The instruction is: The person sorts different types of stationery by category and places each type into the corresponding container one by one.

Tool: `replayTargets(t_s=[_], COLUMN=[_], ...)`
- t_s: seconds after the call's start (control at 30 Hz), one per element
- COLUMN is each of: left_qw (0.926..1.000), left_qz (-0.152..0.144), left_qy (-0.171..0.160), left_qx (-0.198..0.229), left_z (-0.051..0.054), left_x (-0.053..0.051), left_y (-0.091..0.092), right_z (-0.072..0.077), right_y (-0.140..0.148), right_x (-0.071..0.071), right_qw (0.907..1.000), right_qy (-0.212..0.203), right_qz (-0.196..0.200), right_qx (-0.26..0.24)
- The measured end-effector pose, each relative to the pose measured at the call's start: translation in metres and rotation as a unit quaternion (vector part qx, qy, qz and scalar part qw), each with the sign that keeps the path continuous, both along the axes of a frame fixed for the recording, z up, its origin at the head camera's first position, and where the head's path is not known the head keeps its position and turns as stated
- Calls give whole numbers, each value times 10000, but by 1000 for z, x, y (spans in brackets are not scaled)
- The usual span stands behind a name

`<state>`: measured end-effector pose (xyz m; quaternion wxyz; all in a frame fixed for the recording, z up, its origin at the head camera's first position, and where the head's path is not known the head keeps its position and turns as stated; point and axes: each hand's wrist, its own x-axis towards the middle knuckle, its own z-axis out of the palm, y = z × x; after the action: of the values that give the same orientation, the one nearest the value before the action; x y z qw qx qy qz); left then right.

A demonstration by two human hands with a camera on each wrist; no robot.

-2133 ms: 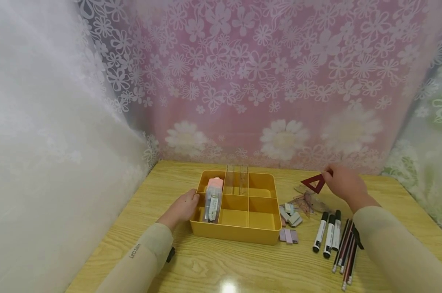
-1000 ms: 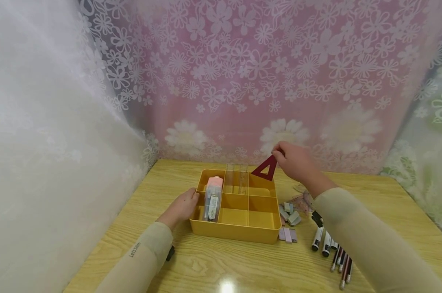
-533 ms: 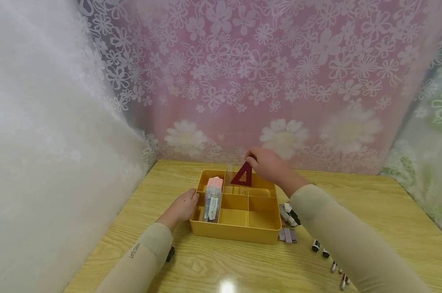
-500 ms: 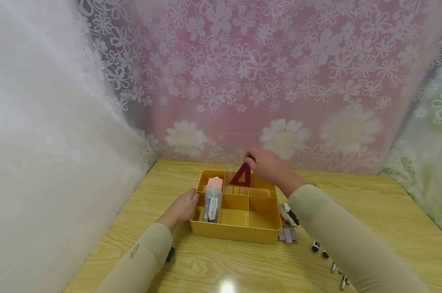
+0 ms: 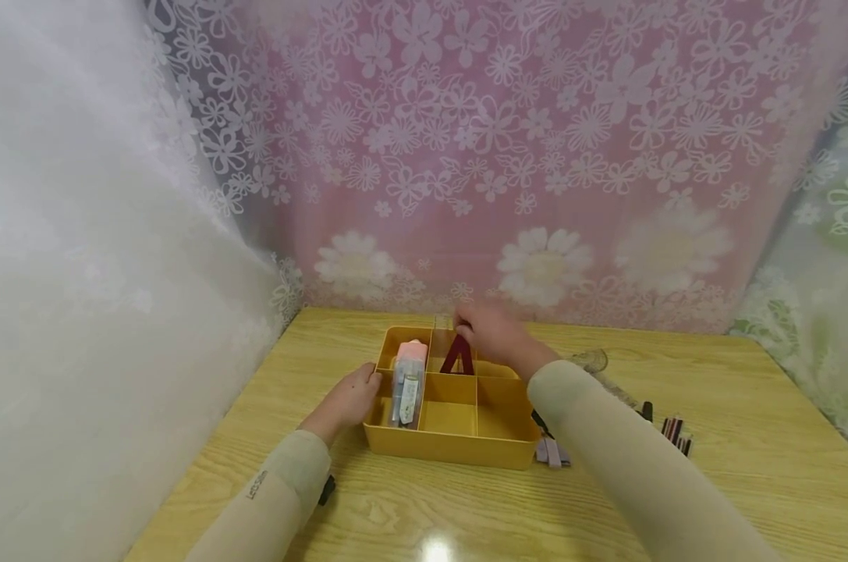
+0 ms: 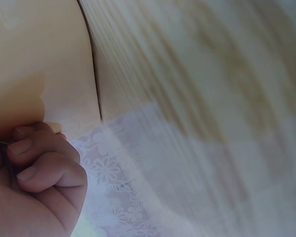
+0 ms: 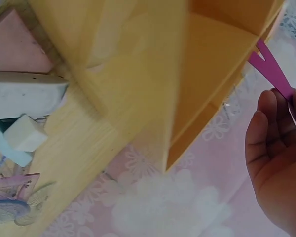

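Observation:
A yellow divided box [image 5: 452,450] stands on the wooden table. My left hand [image 5: 348,400] holds its left wall, fingers curled over the rim; in the left wrist view the same hand [image 6: 49,173] shows bent fingers against the box. Over the back middle compartment, my right hand [image 5: 495,336] pinches a red set square [image 5: 467,361] by its top corner, its lower part inside the compartment. The set square [image 7: 274,71] looks magenta in the right wrist view. Beside it a clear ruler [image 5: 440,339] stands upright. A translucent pink-topped container [image 5: 411,386] leans across the left compartments.
Right of the box lie lilac erasers [image 5: 553,453], a clear protractor [image 5: 592,360], a marker end [image 5: 647,411] and pencils [image 5: 676,433], partly hidden by my right sleeve. Pale erasers [image 7: 27,133] and clear drawing tools [image 7: 15,197] appear in the right wrist view.
My right hand has carried the red set square leftward from the pile on the right, then down into the back middle compartment. My left hand has stayed on the box.

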<state>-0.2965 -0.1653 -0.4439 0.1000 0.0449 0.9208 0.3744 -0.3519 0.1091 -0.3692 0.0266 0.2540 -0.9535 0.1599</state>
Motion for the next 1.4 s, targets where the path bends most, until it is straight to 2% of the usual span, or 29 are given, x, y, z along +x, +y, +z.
replayTargets(t_s=[0.1, 0.37, 0.5, 0.67, 1.03, 1.4], left_qw=[10000, 10000, 10000, 9998, 9996, 9997], left_qz=[11, -36, -52, -108, -131, -87], left_qy=[0, 65, 60, 153, 249, 163], left_qx=[-11, -10, -8, -42, -86, -138], left_z=[-1, -1, -1, -2, -1, -4], left_x=[1, 1, 0, 0, -1, -2], left_y=[0, -1, -1, -2, -3, -1], right_z=[-5, -11, -10, -10, -3, -3], right_y=[0, -1, -2, 1, 19, 71], right_x=[-1, 2, 5, 6, 1, 1], right_qw=[10000, 9948, 9925, 9937, 9959, 9981], right_qy=[-46, -201, -288, -264, -98, -314], right_qz=[38, -174, -295, -395, -297, -392], right_qx=[-1, 980, 1149, 1018, 850, 346])
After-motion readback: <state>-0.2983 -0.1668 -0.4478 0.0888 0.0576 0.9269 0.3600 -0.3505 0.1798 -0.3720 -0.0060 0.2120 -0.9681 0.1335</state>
